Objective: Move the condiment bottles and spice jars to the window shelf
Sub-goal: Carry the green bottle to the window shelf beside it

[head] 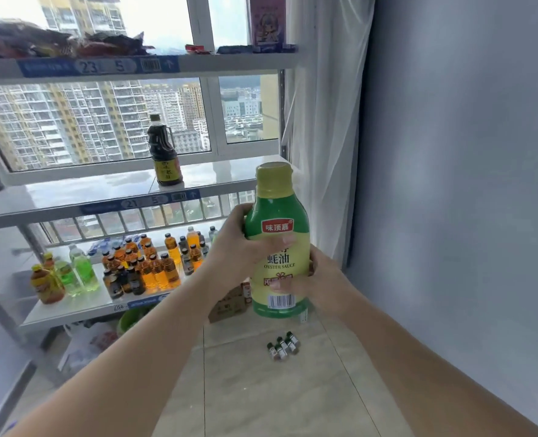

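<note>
A big green and yellow oyster sauce bottle (277,228) is upright in the air, in front of the right end of the window shelf (81,197). My left hand (245,244) grips its middle from the left, and my right hand (315,282) wraps its lower part from the right. A dark soy sauce bottle (163,152) stands on that shelf near the window. Several small spice jars (283,345) lie in a cluster on the tiled floor below the bottle.
The shelf below holds several orange, green and dark drink bottles (141,266). The top shelf (230,63) carries snack packets and a pink box. A white curtain (321,121) and a grey wall close the right side. Cardboard boxes (230,302) sit on the floor.
</note>
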Demonstrator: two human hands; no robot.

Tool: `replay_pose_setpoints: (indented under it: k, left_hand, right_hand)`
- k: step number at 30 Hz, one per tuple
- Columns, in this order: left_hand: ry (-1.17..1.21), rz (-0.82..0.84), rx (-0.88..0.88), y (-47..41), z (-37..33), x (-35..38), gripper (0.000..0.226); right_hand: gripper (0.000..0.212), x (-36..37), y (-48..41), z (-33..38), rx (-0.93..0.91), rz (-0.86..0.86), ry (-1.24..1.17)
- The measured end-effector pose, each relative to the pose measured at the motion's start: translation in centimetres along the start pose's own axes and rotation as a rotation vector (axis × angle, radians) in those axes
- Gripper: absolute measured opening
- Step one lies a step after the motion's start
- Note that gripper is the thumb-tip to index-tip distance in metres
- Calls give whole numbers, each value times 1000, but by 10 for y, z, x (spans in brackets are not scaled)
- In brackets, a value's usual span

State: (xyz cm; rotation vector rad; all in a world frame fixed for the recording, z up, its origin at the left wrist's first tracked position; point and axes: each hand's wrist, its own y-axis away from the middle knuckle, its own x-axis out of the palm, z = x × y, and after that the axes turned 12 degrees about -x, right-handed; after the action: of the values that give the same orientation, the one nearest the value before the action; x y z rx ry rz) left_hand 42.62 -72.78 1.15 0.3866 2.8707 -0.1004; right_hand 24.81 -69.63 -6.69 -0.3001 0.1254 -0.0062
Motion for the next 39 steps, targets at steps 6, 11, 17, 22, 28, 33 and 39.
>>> replay_pose_setpoints:
  k: [6,11,17,22,28,33,39]
  left_hand:
    - [30,-97,-5,-69,14,-26,68]
    - [35,-159,-2,-136,29,-59,75]
    - [47,-160,14,-234,47,-113,80]
    - [16,-145,17,-316,50,-162,79]
    - [-37,-184,41,-393,56,-200,66]
    - [-135,-302,69,-453,67,-222,86]
    - [-229,-416,77,-531,69,-240,68]
  right_hand:
    - [78,9,-84,-25,4,65,-13]
    - [66,26,-161,-44,-6,120,-9]
    - [80,57,-269,-72,-30,120,5]
    - [80,85,-357,-88,-44,82,-37]
    - [78,107,-438,-104,-62,91,-8]
    - [73,114,-506,-124,-75,106,20]
    - [66,116,-598,-148,-104,105,65]
